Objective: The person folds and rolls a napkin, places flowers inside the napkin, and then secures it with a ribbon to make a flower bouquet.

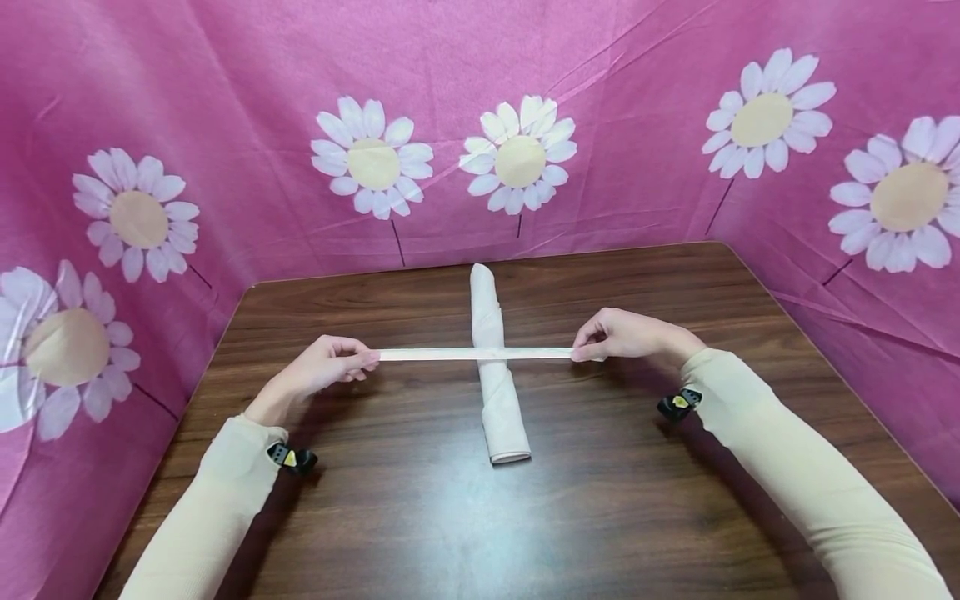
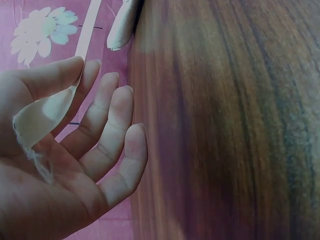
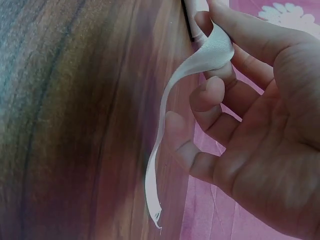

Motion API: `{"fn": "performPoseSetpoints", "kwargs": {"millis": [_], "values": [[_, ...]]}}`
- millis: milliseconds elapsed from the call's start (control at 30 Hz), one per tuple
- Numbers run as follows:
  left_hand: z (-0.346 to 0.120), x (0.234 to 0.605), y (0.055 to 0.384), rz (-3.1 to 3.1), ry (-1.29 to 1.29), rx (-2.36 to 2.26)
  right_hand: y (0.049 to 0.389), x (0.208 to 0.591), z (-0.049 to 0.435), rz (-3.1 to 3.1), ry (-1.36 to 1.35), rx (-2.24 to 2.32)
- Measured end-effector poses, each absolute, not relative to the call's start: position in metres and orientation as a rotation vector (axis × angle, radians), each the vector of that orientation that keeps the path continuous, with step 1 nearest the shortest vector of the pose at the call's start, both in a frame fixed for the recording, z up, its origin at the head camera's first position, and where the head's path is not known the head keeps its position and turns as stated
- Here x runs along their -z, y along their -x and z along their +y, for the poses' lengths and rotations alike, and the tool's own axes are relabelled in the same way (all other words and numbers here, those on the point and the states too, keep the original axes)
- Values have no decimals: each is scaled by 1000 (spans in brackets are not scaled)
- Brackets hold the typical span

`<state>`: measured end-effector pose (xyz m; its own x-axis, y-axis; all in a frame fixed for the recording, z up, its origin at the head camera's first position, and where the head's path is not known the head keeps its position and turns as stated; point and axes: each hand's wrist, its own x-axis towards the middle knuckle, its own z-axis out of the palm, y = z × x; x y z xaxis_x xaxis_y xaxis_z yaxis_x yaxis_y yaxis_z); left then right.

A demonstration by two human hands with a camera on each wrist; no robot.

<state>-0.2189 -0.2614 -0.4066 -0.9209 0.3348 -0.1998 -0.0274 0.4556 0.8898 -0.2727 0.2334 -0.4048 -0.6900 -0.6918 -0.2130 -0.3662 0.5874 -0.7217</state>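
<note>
A white ribbon (image 1: 427,355) is stretched straight from side to side between both hands. It crosses over a rolled cream cloth (image 1: 504,417), which lies lengthwise on the table. My left hand (image 1: 333,364) pinches the ribbon between thumb and forefinger; a short frayed tail (image 2: 45,117) curls back into the palm in the left wrist view. At the other side my right hand (image 1: 618,335) pinches it likewise, and a longer frayed tail (image 3: 162,120) dangles below the fingers in the right wrist view. The other fingers of both hands are loosely bent.
The dark wood-grain table (image 1: 390,517) has rounded far corners. A pink curtain (image 1: 450,50) printed with white daisies hangs around its back and sides. Each cream sleeve carries a small black strap device (image 1: 292,457) at the wrist.
</note>
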Motion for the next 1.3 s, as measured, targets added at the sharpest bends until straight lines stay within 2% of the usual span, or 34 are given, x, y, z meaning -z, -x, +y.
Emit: {"fn": "performPoseSetpoints", "kwargs": {"millis": [200, 600, 1000, 1167, 1300], "values": [[-261, 404, 226, 2455, -267, -1403, 279, 401, 235, 2426, 837, 920], [-240, 398, 275, 2506, 20, -1598, 316, 403, 210, 2677, 631, 1068], [-204, 394, 325, 2335, 290, -2045, 356, 412, 171, 2405, -42, 1829], [-197, 401, 332, 2404, 255, -1794, 359, 418, 160, 2414, -252, 1856], [-203, 403, 331, 2500, 164, -1440, 361, 419, 158, 2426, -290, 1822]]}}
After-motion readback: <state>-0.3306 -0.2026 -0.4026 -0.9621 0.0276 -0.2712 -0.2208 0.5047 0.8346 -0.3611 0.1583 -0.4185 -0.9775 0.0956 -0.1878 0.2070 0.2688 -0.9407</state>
